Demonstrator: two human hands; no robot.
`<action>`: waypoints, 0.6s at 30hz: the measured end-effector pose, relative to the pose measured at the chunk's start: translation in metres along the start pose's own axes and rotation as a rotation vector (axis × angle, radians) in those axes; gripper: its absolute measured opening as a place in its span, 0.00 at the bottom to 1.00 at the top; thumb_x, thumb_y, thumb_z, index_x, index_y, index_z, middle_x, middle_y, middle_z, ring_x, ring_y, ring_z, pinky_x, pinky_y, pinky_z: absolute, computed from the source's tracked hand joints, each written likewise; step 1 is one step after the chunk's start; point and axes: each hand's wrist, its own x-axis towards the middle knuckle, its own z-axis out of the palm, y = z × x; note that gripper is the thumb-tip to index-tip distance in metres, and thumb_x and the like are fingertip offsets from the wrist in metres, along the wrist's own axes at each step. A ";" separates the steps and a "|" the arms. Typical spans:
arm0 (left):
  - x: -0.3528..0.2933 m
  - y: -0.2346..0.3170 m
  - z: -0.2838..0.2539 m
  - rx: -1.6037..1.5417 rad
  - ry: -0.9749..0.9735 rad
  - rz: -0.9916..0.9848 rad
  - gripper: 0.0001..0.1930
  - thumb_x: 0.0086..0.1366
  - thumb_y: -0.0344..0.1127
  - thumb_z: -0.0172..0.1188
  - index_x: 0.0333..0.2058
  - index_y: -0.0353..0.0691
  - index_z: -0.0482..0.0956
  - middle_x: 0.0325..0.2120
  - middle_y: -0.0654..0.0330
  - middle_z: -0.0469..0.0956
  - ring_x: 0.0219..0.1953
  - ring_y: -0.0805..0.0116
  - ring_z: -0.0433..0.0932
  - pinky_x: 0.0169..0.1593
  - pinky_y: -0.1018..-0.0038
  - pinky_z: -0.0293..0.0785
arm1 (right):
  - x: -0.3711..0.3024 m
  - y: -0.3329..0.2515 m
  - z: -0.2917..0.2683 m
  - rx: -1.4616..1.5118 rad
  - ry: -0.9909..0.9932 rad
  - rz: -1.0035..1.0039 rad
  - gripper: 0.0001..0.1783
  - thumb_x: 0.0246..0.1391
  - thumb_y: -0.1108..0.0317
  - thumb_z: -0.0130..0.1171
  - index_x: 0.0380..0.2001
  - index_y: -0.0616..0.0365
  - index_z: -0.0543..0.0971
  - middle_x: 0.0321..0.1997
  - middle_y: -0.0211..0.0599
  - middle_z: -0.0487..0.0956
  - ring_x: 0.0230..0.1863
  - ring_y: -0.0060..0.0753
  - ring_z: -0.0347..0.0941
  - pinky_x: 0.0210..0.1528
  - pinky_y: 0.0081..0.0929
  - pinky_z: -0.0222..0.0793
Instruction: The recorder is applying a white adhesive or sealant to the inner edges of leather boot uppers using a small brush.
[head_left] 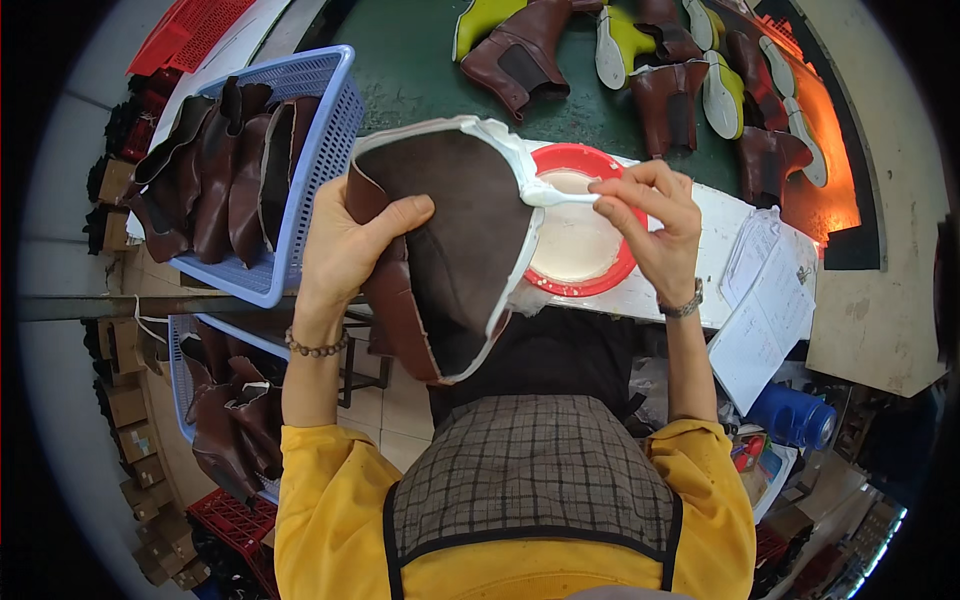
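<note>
Up around 10 o'clock in the head view, the left hand has a brown leather boot upper clamped, thumb laid flat on its dark inner face and the other fingers mostly hidden round the back. The piece sits just up and left of centre, between the hands, with the thumb overlapping its 9 o'clock side and a wet-looking white coating running along its rim from about 12 down past 4. Over at 2 o'clock, the right hand is pinching the handle of a white-coated brush between thumb and fingertips, and the brush head is touching that rim at the upper's own 2 o'clock; those fingers are clear of the leather. Partly behind the upper there's a red bowl of creamy white stuff on a white board. Beyond it is a dark green surface, with brown boots lying about near 1 o'clock. A blue basket crammed with more brown leather pieces is at 10, papers are at 3, and a blue bottle at 4.
</note>
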 end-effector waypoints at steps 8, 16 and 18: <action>0.022 -0.010 0.003 0.110 0.199 0.091 0.16 0.61 0.29 0.71 0.47 0.30 0.83 0.42 0.59 0.86 0.43 0.73 0.82 0.50 0.75 0.77 | -0.029 -0.006 0.002 0.206 0.012 0.251 0.11 0.50 0.68 0.75 0.39 0.52 0.90 0.33 0.27 0.79 0.33 0.26 0.73 0.35 0.26 0.66; 0.044 -0.100 -0.038 0.657 0.036 0.246 0.62 0.47 0.47 0.83 0.74 0.35 0.51 0.67 0.40 0.66 0.67 0.45 0.69 0.68 0.58 0.66 | -0.042 0.032 -0.003 -0.632 -0.336 0.202 0.05 0.52 0.64 0.70 0.27 0.51 0.87 0.33 0.27 0.78 0.37 0.33 0.78 0.35 0.36 0.75; 0.027 -0.104 -0.043 0.940 -0.101 0.346 0.72 0.38 0.51 0.85 0.76 0.38 0.46 0.69 0.36 0.60 0.71 0.39 0.62 0.70 0.54 0.62 | -0.043 0.027 -0.014 -0.639 -0.224 0.254 0.04 0.53 0.63 0.69 0.29 0.49 0.87 0.32 0.26 0.78 0.37 0.33 0.78 0.34 0.35 0.74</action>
